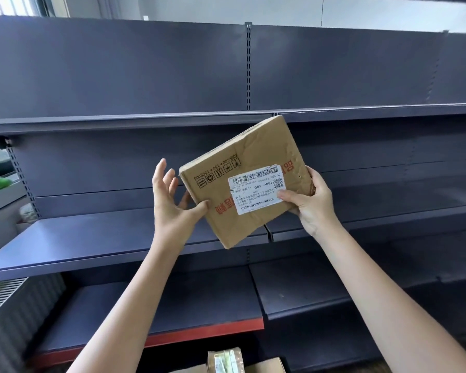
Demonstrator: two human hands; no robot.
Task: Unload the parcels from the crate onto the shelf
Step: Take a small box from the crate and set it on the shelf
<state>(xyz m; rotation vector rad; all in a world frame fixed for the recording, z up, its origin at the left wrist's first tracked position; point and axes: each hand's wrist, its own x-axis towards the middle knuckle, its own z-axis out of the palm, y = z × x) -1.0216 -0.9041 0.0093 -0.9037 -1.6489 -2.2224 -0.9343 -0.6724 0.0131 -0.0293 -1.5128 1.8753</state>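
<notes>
A brown cardboard parcel (256, 157) with a white shipping label and red print is held tilted in the air in front of the dark shelf unit, above the middle shelf (92, 235). My right hand (311, 203) grips its right edge, thumb pressed on the label. My left hand (172, 203) is at its left edge: the thumb touches the front face, a fingertip shows behind the box, and the other fingers are spread in the air. More parcels (226, 360) show at the bottom edge; the crate itself is not visible.
The dark metal shelf unit has an upper shelf (145, 121), the middle shelf and a lower shelf with a red front strip (199, 333). A vertical slotted upright (248, 65) splits two bays. A grey corrugated panel (16, 313) stands at the left.
</notes>
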